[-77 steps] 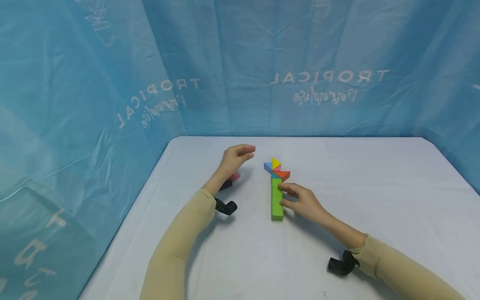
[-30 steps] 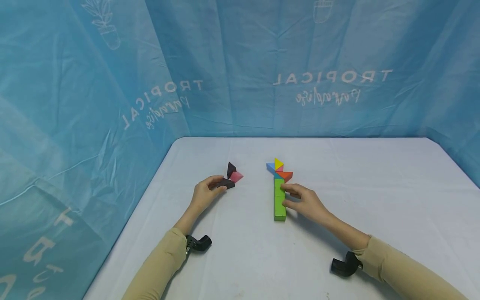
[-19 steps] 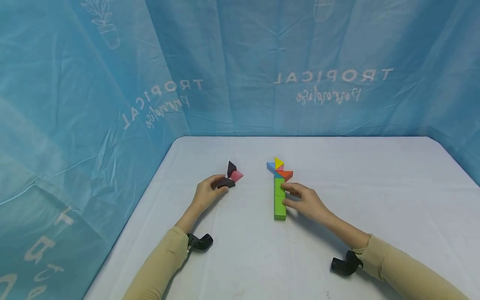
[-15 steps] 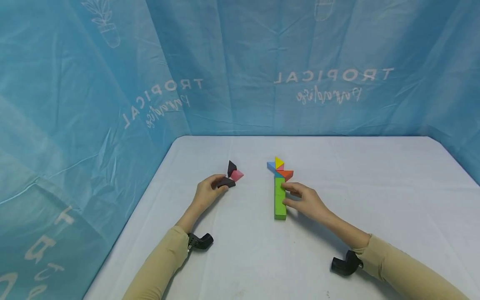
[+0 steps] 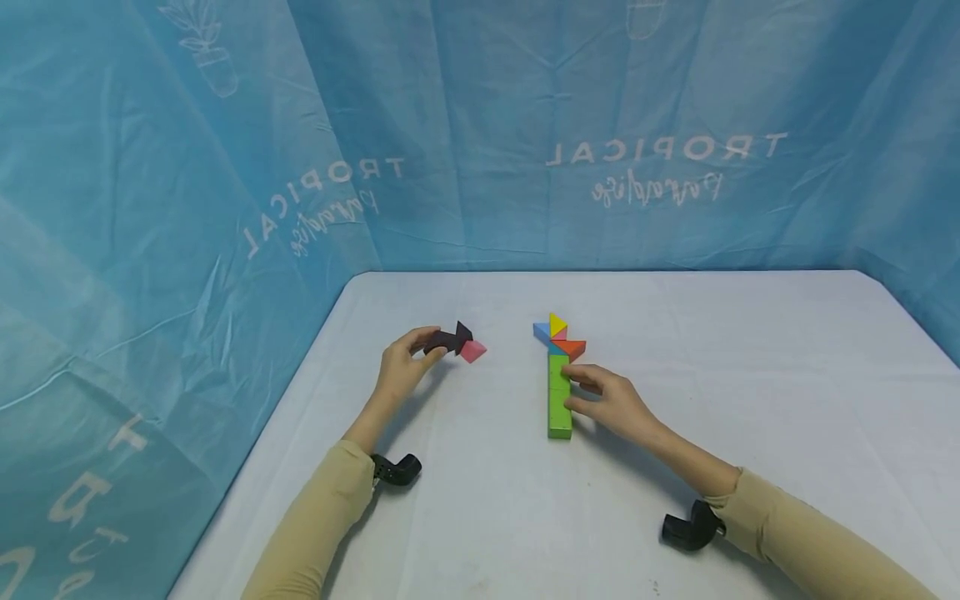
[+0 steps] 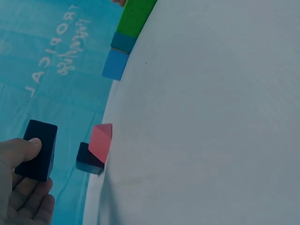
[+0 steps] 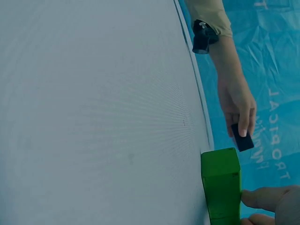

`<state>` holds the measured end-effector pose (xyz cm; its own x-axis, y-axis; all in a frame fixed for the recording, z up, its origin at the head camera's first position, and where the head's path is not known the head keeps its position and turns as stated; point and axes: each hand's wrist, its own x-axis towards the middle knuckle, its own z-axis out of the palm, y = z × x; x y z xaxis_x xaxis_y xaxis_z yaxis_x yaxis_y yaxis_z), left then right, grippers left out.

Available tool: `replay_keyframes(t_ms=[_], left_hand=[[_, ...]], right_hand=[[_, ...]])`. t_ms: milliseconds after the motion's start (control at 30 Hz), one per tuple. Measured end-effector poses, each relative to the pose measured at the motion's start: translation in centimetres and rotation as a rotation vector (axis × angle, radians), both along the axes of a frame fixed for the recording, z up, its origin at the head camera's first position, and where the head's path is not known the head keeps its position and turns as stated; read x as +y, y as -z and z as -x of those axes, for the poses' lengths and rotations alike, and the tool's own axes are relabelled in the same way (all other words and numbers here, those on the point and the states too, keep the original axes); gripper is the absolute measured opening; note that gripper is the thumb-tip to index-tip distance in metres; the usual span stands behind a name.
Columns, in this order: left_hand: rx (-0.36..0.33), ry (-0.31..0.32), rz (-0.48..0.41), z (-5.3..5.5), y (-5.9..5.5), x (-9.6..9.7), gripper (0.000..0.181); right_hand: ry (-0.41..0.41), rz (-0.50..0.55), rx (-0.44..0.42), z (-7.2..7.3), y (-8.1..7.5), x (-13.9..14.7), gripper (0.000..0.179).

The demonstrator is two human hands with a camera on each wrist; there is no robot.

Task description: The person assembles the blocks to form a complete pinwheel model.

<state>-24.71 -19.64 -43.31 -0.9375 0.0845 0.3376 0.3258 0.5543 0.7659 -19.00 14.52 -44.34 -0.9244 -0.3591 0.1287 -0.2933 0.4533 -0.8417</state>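
My left hand (image 5: pixel 400 367) pinches a black block (image 5: pixel 442 342) between thumb and fingers, raised off the table; the left wrist view shows the thumb across the block's broad face (image 6: pixel 40 145). Just right of it, a second black block (image 5: pixel 464 332) stands against a pink block (image 5: pixel 472 351). My right hand (image 5: pixel 611 404) touches the right side of a row of green blocks (image 5: pixel 558 408) with fingertip and thumb, not wrapped round them. At the row's far end sit small triangular blocks: blue (image 5: pixel 542 332), yellow (image 5: pixel 557 325), orange (image 5: pixel 572 350), plus pink and teal bits.
A white-covered table (image 5: pixel 750 375) carries everything. Blue printed curtain (image 5: pixel 480 150) hangs behind it and along its sides. Each wrist wears a black camera, the left one (image 5: pixel 397 470) low beside the forearm and the right one (image 5: pixel 692 527) near the sleeve.
My left hand came back from farther over the table, took hold of the nearer black block beside the pink one, and has lifted it up and slightly left. The right hand stays put.
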Motion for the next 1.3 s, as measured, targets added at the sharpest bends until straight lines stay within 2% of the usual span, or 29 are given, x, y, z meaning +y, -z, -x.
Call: replay_keyframes(t_ms=[200, 400, 633, 800, 1000, 1300], left_hand=[[-0.006, 0.09, 0.012, 0.6, -0.3, 2.0, 0.041], [-0.032, 0.164, 0.042, 1.3, -0.1, 5.2, 0.043], [-0.031, 0.234, 0.051, 2.4, -0.1, 8.6, 0.043], [-0.048, 0.238, 0.067, 3.0, 0.0, 10.0, 0.042], [-0.057, 0.213, 0.097, 3.7, 0.0, 10.6, 0.042], [-0.109, 0.182, 0.149, 4.4, 1.2, 10.9, 0.04]], right_hand=[[0.001, 0.028, -0.007, -0.5, 0.6, -0.1, 0.051], [0.003, 0.036, -0.003, -0.7, 0.7, -0.1, 0.05], [0.009, 0.023, -0.015, -0.5, 0.7, -0.2, 0.051], [0.005, 0.017, -0.031, -0.3, 0.5, -0.2, 0.051], [0.003, 0.019, -0.039, -0.1, 0.1, -0.2, 0.051], [0.02, -0.011, -0.035, 0.0, -0.3, -0.1, 0.051]])
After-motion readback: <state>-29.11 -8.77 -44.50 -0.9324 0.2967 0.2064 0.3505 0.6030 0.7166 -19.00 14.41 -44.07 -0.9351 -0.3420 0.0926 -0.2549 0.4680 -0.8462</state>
